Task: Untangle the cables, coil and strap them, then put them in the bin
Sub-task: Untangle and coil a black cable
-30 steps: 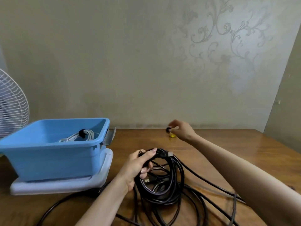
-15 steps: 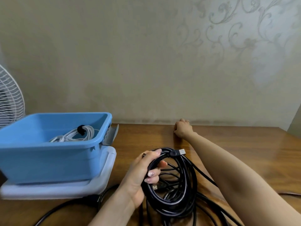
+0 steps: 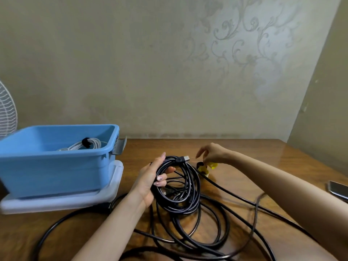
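Coil (image 3: 196, 189) (left hand (image 3: 150, 178) grip) hangs beside bin (image 3: 56, 166) edge.

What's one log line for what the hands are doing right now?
left hand: grips black cable coil | right hand: pinches yellow strap | blue bin: white strapped cable inside

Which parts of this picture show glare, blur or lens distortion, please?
Head view: glare on the table at far right; loose cable loop by the right forearm motion-smeared; wall corner leans, wide-angle; black coil in the left hand sharp; right hand on the yellow strap slightly soft.
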Demonstrator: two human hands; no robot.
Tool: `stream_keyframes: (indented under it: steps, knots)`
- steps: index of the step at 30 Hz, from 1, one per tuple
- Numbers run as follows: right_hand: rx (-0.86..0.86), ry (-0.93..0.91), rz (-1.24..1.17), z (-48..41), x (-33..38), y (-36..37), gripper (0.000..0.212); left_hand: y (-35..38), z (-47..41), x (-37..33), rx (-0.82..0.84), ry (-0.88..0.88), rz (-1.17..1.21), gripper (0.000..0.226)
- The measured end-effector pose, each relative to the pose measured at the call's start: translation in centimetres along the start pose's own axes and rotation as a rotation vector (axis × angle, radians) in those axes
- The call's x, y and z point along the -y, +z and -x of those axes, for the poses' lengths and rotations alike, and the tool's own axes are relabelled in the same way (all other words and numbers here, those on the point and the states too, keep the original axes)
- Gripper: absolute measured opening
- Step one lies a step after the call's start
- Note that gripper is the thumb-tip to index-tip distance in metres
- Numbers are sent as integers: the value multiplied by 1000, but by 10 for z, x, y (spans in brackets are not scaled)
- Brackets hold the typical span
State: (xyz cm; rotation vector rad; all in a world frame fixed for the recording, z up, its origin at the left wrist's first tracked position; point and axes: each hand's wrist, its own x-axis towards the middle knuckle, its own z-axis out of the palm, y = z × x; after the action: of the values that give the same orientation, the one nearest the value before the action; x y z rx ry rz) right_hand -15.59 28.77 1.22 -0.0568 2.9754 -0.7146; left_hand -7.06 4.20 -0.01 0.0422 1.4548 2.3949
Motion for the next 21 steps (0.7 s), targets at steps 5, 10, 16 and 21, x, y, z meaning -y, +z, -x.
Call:
stream_keyframes:
  steps: [5,10,16,21]
  knots:
    - [-1,27,8,24,-13,-5,24,-2,7,-1,2,5,34,23]
    - [-246,-35,50,28,-27,10,15,-1,6,-1,49,24,-21,26]
    - [-162,-59,249,9,-28,27,26,-2,8,-6,141,-17,57,20]
    - [-312,-7,-59,9,-22,18,9,-2,13,-16,212,67,126,18]
